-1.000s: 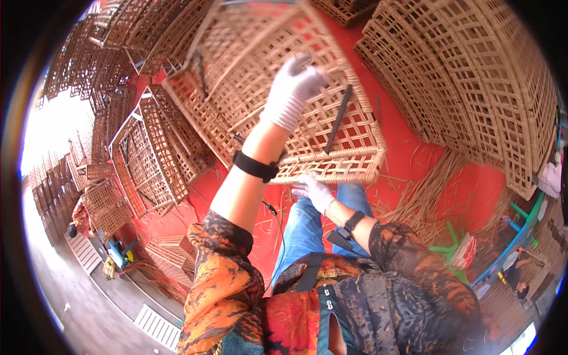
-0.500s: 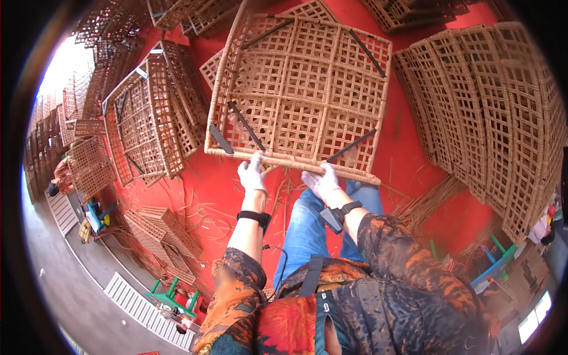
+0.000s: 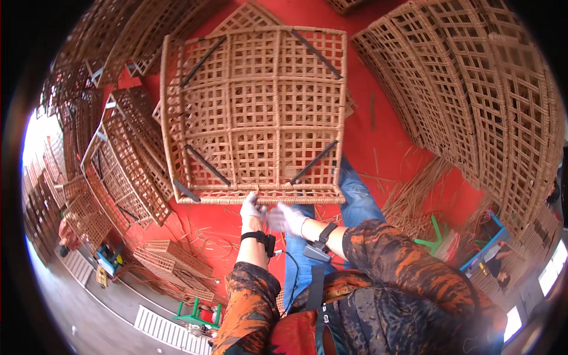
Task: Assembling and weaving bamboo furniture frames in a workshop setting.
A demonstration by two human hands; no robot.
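A large, square, shallow wicker tray (image 3: 254,112) of open brown lattice fills the upper middle, with dark bars set slantwise across its corners. My left hand (image 3: 251,207), in a white glove, grips the middle of its near rim, the fingertips at the edge. Just right of it, below the rim, is my right hand (image 3: 288,219), also gloved; motion blurs its fingers, but they look apart and hold nothing. Behind the tray, another lattice piece (image 3: 248,16) shows only its corners.
Tall stacked wicker pieces (image 3: 461,89) stand at the right; others (image 3: 127,160) lean at the left. Loose cane strips (image 3: 423,192) are strewn over the red floor covering (image 3: 384,127). A small lattice stack (image 3: 171,263) lies lower left, near a green stool (image 3: 198,313). People are partly visible at both sides.
In the view, the tray has shifted left and slightly down and turned more level. My right hand has come off its near rim and moved left toward my left hand.
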